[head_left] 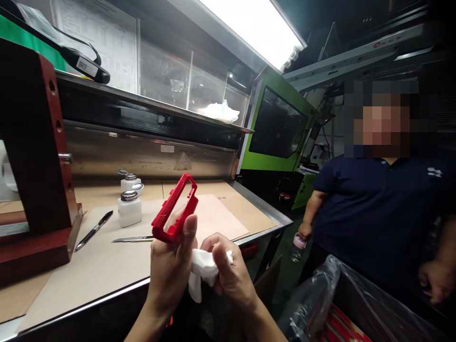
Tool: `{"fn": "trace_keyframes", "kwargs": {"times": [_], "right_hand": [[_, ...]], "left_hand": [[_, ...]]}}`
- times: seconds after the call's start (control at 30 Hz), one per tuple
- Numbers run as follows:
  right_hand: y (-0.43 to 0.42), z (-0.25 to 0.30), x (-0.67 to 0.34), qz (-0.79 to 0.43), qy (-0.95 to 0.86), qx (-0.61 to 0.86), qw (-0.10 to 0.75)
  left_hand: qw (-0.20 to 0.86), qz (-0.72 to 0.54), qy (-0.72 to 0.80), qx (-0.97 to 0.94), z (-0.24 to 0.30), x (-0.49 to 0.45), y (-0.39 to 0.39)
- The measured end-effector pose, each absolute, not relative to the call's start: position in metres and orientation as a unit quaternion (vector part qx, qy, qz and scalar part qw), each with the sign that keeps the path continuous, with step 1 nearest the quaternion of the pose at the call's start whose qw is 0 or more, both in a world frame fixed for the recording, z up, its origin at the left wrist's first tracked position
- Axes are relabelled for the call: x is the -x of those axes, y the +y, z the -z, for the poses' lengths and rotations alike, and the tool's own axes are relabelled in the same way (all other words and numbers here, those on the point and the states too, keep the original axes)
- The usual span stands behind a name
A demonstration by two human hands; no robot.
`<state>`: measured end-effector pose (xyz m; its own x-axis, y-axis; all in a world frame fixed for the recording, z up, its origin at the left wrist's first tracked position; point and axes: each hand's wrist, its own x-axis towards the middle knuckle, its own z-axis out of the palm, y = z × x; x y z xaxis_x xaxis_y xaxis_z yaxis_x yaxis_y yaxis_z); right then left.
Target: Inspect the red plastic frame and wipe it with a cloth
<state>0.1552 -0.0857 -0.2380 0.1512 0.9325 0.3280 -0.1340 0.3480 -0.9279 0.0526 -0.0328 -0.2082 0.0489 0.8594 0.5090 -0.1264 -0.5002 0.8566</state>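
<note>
My left hand (171,261) is closed round the lower end of a red plastic frame (175,207), a rectangular part with an open window, held upright above the bench edge. My right hand (230,273) sits just to its right, fingers pinched on a crumpled white cloth (201,273) that hangs between the two hands. The cloth is close to the frame's lower end; whether they touch I cannot tell.
Two white dispenser bottles (128,205) with metal caps, a black pen (93,231) and a thin metal blade (132,239) lie on the cardboard-covered bench (89,266). A dark red metal fixture (33,161) stands at left. A person in a navy shirt (377,213) stands at right, holding a bottle, beside a green machine (276,128).
</note>
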Motion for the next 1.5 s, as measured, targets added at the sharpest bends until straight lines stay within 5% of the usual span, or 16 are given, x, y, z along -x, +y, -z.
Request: {"fn": "trace_keyframes", "kwargs": {"times": [0.17,0.37,0.7,1.0,1.2,1.5], "right_hand": [[-0.088,0.232,-0.157,-0.358,-0.59,0.419,0.59],[-0.084,0.225,-0.156,-0.278,-0.567,0.433,0.643],[-0.063,0.25,-0.121,-0.374,-0.379,0.358,0.767],[-0.081,0.253,-0.147,-0.598,-0.391,0.334,0.615],[-0.077,0.272,-0.13,-0.583,-0.291,0.245,0.718],[-0.098,0.308,-0.103,-0.604,-0.226,0.297,0.705]], "left_hand": [[0.435,-0.589,0.316,-0.603,0.208,-0.047,-0.03],[0.408,-0.606,0.304,-0.612,0.209,-0.045,-0.032],[0.317,-0.638,0.362,-0.601,0.228,-0.056,-0.034],[0.349,-0.6,0.375,-0.614,0.205,-0.022,-0.005],[0.343,-0.536,0.343,-0.691,0.196,-0.033,-0.008],[0.344,-0.465,0.352,-0.736,0.209,-0.038,-0.003]]}}
